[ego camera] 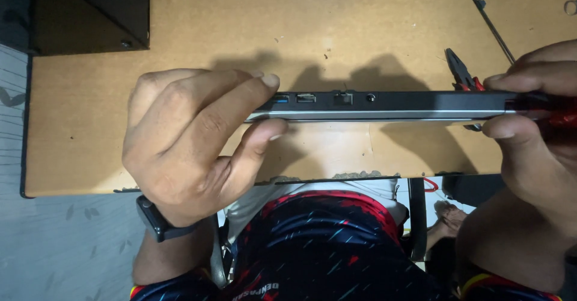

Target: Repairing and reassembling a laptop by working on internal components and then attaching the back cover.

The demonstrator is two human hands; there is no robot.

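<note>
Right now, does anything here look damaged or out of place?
Yes: the table front edge is chipped and ragged below the laptop, which both hands hold on edge. Pliers lie behind it.

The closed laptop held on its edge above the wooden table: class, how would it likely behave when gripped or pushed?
The laptop probably stays stiff: it spans straight between the left hand and right hand. Its thin edge suggests it would tip flat if released. The smooth casing may slip under the fingers.
</note>
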